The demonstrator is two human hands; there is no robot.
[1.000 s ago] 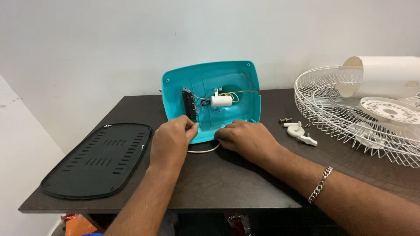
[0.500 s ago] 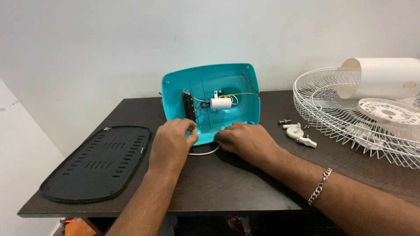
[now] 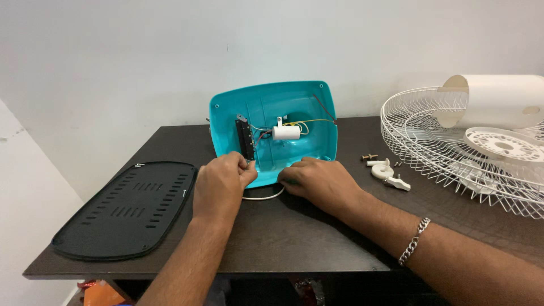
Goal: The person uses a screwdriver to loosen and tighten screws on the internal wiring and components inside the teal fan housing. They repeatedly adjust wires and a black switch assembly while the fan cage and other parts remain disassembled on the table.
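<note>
A person sits at a dark table (image 3: 317, 238), both hands at the lower edge of a teal shell (image 3: 272, 133) that stands tilted up against the wall, its open inside facing them. The left hand (image 3: 222, 184) is closed in a pinch at the shell's lower left, just below a black switch strip (image 3: 245, 139) — what the fingertips grip is too small to tell. The right hand (image 3: 320, 182) lies flat, fingers loosely curled, pressing the shell's bottom rim to steady it. A white cord (image 3: 262, 197) loops out between the two hands.

Inside the shell sit a white cylinder (image 3: 286, 132) and thin coloured wires (red, yellow, black). This looks like work on the wiring near the switch; the next move would call for a fine pinch while the right hand keeps the shell from tipping.

Room is fair: a black vented plate (image 3: 124, 208) lies well left near the table's edge, small white parts (image 3: 388, 173) sit to the right, and a white wire grille (image 3: 453, 153) beyond.
</note>
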